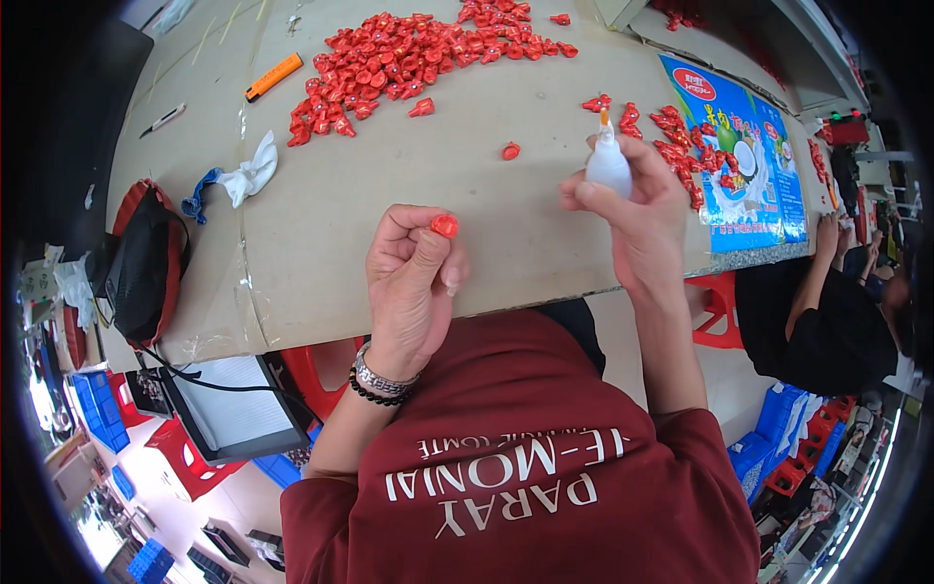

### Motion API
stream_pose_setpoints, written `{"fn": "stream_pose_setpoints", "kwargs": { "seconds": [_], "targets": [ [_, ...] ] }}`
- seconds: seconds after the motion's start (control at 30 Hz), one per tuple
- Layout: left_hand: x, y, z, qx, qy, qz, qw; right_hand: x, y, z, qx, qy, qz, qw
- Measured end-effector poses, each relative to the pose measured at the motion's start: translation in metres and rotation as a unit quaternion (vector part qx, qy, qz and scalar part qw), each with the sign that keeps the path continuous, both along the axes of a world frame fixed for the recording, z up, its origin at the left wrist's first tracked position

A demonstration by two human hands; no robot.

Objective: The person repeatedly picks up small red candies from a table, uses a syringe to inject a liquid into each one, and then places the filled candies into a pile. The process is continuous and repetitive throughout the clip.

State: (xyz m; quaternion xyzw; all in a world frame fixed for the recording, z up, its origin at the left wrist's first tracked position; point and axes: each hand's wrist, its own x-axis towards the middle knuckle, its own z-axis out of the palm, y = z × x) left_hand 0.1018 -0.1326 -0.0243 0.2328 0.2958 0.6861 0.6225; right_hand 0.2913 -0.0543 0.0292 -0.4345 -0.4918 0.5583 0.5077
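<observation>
Between thumb and forefinger, my left hand (413, 277) pinches a small red plastic part (445, 226) just over the near side of the table. My right hand (637, 200) is wrapped round a white squeeze bottle (609, 165), held upright with its narrow orange-tipped nozzle pointing away from me. The bottle and the red part are well apart. A single red piece (511, 151) lies on the table beyond my hands. Farther back spreads a large pile of similar red parts (389, 63), with one loose red part (421, 107) at its near edge.
On the left lie an orange lighter-like object (274, 78), a craft knife (162, 120), a crumpled white tissue (251, 173) and a black-and-red bag (151, 258). More red parts rest on a blue printed sheet (754, 200) at right. Another person (817, 311) sits beyond it.
</observation>
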Motion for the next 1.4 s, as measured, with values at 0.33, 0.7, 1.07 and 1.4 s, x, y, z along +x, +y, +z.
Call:
{"fn": "stream_pose_setpoints", "kwargs": {
  "seconds": [0.33, 0.7, 1.07, 1.4],
  "targets": [
    [0.001, -0.005, 0.003, -0.026, -0.044, -0.026, 0.998, -0.023, 0.055, -0.016, 0.191, -0.447, 0.112, 0.867],
    [-0.007, -0.007, 0.002, -0.027, -0.010, 0.016, 0.999, -0.027, 0.035, -0.029, 0.300, -0.452, 0.092, 0.835],
    [-0.004, -0.009, 0.008, -0.027, 0.096, 0.060, 0.993, -0.024, 0.015, -0.035, 0.352, -0.454, 0.097, 0.813],
    [0.000, -0.011, 0.008, -0.031, 0.102, 0.041, 0.993, -0.036, -0.012, -0.006, 0.255, -0.175, 0.105, 0.945]
  ]
}}
